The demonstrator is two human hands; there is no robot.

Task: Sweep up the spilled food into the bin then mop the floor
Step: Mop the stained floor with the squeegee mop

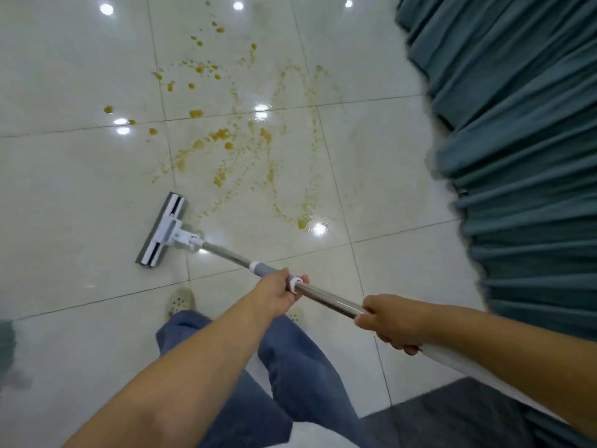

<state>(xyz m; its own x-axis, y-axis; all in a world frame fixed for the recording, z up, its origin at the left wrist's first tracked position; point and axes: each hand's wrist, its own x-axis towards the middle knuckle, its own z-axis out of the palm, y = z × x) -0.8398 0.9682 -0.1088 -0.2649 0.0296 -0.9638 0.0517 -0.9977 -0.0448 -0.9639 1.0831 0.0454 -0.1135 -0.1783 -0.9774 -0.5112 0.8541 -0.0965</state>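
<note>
Both hands on the mop handle [329,300], both arms bare.

Left hand [281,294]: the far grip, fingers curled round the shaft, back of the hand up. Left forearm [193,367] comes in from near-left and runs far-right to the wrist, which is roughly straight.

Right hand [387,321]: the near grip, just right of the left hand with a short stretch of shaft between them. Fingers wrapped round, knuckles on the near side. Right forearm [500,344] comes in from the right edge, nearly level.

Legs [300,376] under the arms, one foot [180,301] forward at left.
</note>
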